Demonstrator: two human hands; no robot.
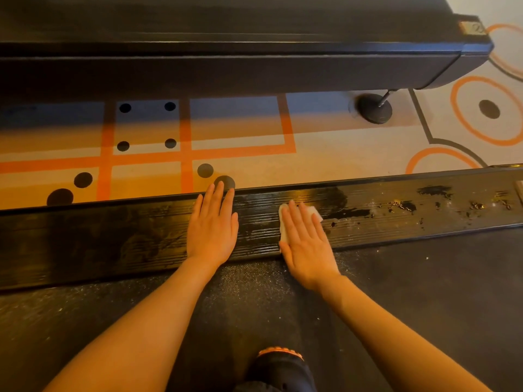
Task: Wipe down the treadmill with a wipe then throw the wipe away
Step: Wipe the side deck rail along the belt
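Observation:
The treadmill's black ribbed side rail (113, 236) runs across the view, with the dark running belt (424, 292) below it. My right hand (305, 241) lies flat with straight fingers and presses a white wipe (283, 232) onto the rail; the wipe shows only at the hand's left edge and past the fingertips. My left hand (213, 224) rests flat on the rail beside it, fingers straight, holding nothing. Wet streaks shine on the rail around my hands. Crumbs and dirt (402, 206) lie on the rail to the right.
Beyond the rail lies patterned carpet (240, 162) with orange lines and black dots. A second black treadmill (226, 69) stands across the gap, with a round foot (373, 108) on the carpet. My shoe (280, 366) sits on the belt at the bottom.

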